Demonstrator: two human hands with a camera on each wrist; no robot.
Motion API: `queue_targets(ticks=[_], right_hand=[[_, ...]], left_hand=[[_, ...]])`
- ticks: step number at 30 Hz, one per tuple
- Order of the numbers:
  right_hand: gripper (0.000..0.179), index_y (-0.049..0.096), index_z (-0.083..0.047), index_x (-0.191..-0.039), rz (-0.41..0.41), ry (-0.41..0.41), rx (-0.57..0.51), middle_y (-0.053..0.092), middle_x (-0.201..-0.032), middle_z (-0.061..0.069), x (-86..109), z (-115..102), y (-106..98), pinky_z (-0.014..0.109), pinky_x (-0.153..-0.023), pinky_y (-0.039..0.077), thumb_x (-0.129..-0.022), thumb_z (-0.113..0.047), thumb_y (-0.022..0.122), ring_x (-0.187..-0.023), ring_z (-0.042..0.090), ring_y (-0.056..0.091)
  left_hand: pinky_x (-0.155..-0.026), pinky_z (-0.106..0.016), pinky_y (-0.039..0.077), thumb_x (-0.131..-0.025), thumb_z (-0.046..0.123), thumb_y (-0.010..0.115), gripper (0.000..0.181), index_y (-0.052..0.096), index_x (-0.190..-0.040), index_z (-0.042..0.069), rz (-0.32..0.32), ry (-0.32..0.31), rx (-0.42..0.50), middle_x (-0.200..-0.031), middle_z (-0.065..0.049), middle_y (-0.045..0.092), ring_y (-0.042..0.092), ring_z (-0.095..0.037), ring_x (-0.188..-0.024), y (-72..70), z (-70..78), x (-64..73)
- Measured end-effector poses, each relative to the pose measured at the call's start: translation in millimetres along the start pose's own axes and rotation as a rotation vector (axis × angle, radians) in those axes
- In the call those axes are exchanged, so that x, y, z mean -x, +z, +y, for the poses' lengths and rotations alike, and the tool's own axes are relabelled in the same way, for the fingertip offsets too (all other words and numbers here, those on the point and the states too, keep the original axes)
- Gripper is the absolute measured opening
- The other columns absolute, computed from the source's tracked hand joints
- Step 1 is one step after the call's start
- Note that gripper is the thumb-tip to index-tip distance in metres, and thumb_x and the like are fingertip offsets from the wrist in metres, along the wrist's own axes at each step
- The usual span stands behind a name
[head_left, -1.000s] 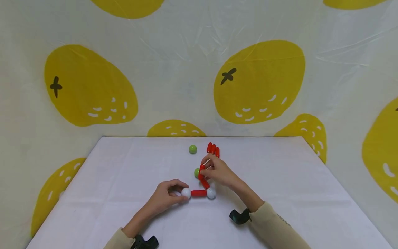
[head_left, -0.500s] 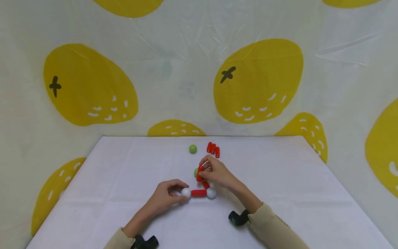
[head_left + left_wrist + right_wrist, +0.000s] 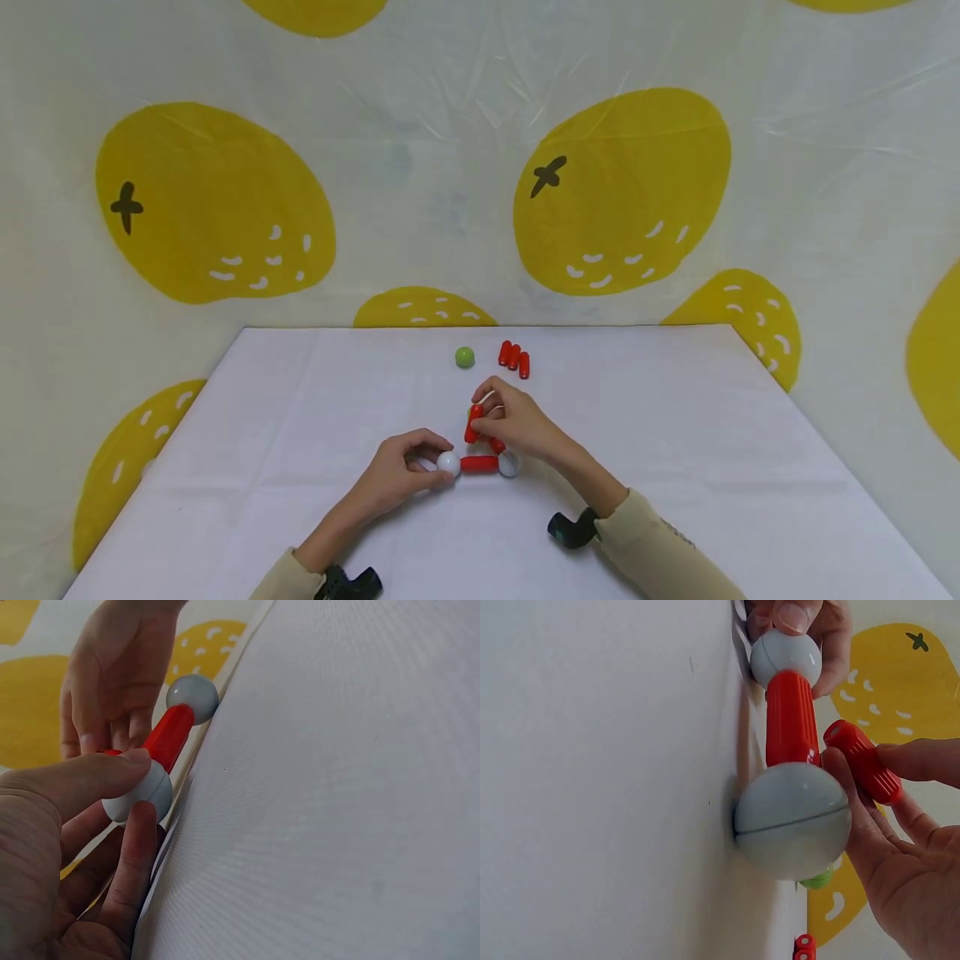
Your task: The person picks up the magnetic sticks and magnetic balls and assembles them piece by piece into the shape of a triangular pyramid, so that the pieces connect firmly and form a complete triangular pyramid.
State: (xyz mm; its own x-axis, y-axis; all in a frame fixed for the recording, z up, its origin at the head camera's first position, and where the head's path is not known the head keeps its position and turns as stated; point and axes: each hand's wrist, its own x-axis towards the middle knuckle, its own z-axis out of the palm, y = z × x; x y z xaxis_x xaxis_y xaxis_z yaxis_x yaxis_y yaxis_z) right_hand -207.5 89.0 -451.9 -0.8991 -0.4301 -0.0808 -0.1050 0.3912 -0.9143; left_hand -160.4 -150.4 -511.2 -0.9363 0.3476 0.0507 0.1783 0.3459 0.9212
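My left hand (image 3: 401,468) pinches a white ball (image 3: 448,464) between thumb and fingers, low on the table. From that ball a red rod (image 3: 479,464) runs right to a second white ball (image 3: 508,464); the left wrist view shows the rod touching both. Another red rod (image 3: 497,445) slants back from the second ball, partly behind my right hand (image 3: 521,422). That hand holds a loose red rod (image 3: 864,763) with a silvery end, clear of the joined row and tilted. Behind it, a green ball (image 3: 470,412) is almost fully hidden.
Toward the back of the white table (image 3: 337,400) sits another green ball (image 3: 465,357). To its right, three red rods (image 3: 513,357) lie close together. A fruit-print cloth (image 3: 427,192) hangs behind the table.
My right hand has moved a little left with its red rod, now covering most of the nearer green ball. The left hand and the white balls stay in place.
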Motion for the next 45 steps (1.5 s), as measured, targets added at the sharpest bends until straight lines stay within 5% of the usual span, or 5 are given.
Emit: queue_targets(ticks=[23,31,38,45], right_hand=[[0.030,0.056,-0.003,-0.123,-0.069,-0.060,0.033,0.070,-0.105,0.010,0.1,2.4,9.7,0.035,-0.079,0.064,-0.097,-0.010,0.069,-0.085,0.021,0.076],[0.029,0.062,-0.007,-0.120,0.065,-0.038,0.198,0.071,-0.105,0.006,-0.5,-0.1,-19.6,0.031,-0.078,0.061,-0.095,-0.016,0.072,-0.089,0.016,0.067],[0.041,0.058,-0.007,-0.125,-0.064,0.098,0.232,0.071,-0.091,0.005,-2.5,11.3,-30.9,0.030,-0.072,0.058,-0.092,-0.021,0.077,-0.073,0.019,0.068],[0.049,0.051,-0.008,-0.135,-0.142,0.110,0.216,0.071,-0.082,0.002,-2.8,16.9,-22.9,0.027,-0.070,0.052,-0.093,-0.017,0.074,-0.071,0.016,0.061]], left_hand=[[-0.075,-0.022,0.058,-0.081,0.022,0.089,0.036,0.071,-0.111,0.013,0.017,-0.003,0.023,-0.106,-0.007,0.074,0.069,-0.013,-0.094,0.1,-1.1,-1.3],[-0.074,-0.021,0.058,-0.081,0.021,0.089,0.034,0.072,-0.109,0.014,0.027,-0.007,0.015,-0.106,-0.006,0.074,0.069,-0.015,-0.095,0.5,0.1,-1.7],[-0.074,-0.021,0.058,-0.081,0.022,0.089,0.031,0.073,-0.107,0.016,0.032,-0.006,0.002,-0.106,-0.004,0.075,0.069,-0.014,-0.095,0.4,-1.2,-1.8],[-0.073,-0.022,0.058,-0.081,0.022,0.089,0.032,0.073,-0.107,0.016,0.033,-0.011,0.008,-0.106,-0.004,0.075,0.069,-0.013,-0.094,0.6,-1.3,-1.1]])
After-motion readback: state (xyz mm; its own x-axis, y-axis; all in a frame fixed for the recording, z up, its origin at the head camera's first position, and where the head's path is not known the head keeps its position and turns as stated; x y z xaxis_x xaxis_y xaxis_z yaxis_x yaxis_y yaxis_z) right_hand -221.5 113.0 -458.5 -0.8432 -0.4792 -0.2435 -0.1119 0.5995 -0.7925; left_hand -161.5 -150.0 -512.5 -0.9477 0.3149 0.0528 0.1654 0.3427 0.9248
